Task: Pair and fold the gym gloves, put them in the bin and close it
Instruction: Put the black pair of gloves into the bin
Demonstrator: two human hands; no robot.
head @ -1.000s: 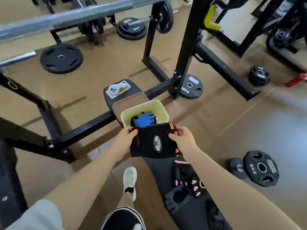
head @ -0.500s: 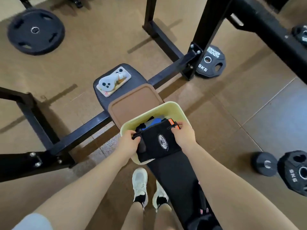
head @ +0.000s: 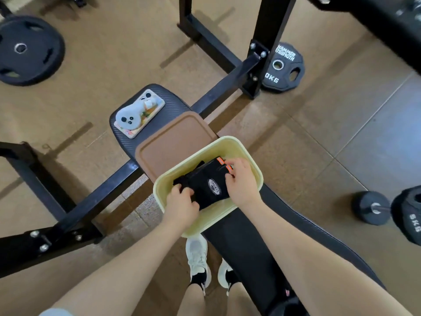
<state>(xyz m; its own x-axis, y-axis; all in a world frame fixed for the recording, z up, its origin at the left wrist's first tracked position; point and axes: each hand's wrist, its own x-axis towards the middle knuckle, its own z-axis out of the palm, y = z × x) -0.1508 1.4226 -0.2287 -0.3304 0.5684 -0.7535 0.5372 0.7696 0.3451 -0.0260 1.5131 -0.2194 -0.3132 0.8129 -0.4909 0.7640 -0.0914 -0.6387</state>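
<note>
Fingers [head: 230, 164] of the right hand [head: 242, 183] pinch the far right, orange-striped edge of the folded black gloves [head: 208, 182]; the left hand [head: 181, 202] grips their near left end. The gloves sit inside the open pale-yellow bin [head: 248, 156] on the desk [head: 250, 242]. The brown lid [head: 173, 142] lies just beyond, a phone [head: 140, 114] farther left.
</note>
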